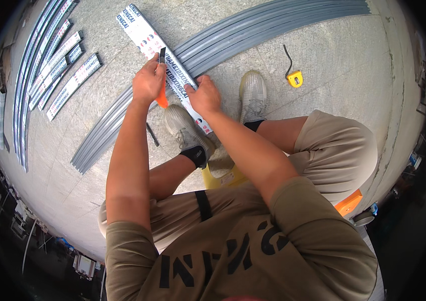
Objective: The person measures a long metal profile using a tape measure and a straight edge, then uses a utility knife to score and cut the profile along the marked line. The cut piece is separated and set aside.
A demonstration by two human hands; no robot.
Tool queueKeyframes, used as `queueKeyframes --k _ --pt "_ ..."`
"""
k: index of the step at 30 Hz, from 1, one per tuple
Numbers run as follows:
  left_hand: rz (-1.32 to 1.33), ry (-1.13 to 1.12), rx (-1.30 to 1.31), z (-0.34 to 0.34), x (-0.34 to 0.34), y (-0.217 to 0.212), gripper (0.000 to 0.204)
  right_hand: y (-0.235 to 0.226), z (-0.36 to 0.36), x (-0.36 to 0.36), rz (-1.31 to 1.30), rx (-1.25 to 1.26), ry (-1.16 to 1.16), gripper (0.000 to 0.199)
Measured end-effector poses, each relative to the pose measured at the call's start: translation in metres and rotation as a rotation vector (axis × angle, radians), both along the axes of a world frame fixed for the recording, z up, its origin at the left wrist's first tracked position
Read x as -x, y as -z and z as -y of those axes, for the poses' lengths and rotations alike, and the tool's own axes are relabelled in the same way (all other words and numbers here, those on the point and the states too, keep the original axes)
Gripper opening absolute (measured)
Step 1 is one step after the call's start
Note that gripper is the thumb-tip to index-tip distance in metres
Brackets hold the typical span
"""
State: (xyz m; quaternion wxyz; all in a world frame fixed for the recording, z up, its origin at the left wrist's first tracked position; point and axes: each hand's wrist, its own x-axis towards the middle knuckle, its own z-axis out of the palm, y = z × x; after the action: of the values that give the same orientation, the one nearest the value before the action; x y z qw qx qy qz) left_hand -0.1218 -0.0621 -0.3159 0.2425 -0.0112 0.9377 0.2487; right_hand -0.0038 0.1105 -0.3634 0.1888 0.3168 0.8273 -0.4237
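My left hand [146, 83] is closed around a utility knife with an orange handle [162, 94]. Its dark blade end [162, 54] points away from me, by the left edge of a long, straight profile [142, 32] wrapped in white printed film. My right hand [205, 96] grips the near part of that profile, the thumb lying on its top face. The profile slants from the far left toward my feet and crosses over a row of bare grey metal profiles [238, 31] on the concrete floor. What the fingers do underneath is hidden.
Several film-wrapped lengths [75, 85] lie at the far left. A yellow tape measure [294, 79] with a dark strap rests right of my shoes [253, 93]. A thin dark stick [152, 134] lies left of my left shoe. Under me shows a yellow seat [225, 179].
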Motion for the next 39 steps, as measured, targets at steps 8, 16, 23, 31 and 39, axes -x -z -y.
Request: queueKeyframes --k 8,16,23,31,39 --pt "0.014 0.021 0.006 0.001 0.002 -0.002 0.046 0.011 0.002 -0.004 0.017 0.218 0.048 0.053" --pt "0.044 0.013 0.049 -0.004 0.003 -0.006 0.048 0.013 -0.002 -0.006 -0.036 0.230 0.019 0.053" --pt "0.015 0.029 0.051 -0.002 0.003 0.001 0.047 0.018 -0.003 -0.006 0.003 0.224 0.010 0.051" --pt "0.020 0.009 0.033 -0.003 0.002 -0.001 0.047 0.015 -0.005 -0.004 -0.013 0.232 0.004 0.048" --pt "0.019 0.024 0.051 0.000 0.002 0.003 0.047 0.007 -0.013 0.003 0.071 0.270 -0.058 0.060"
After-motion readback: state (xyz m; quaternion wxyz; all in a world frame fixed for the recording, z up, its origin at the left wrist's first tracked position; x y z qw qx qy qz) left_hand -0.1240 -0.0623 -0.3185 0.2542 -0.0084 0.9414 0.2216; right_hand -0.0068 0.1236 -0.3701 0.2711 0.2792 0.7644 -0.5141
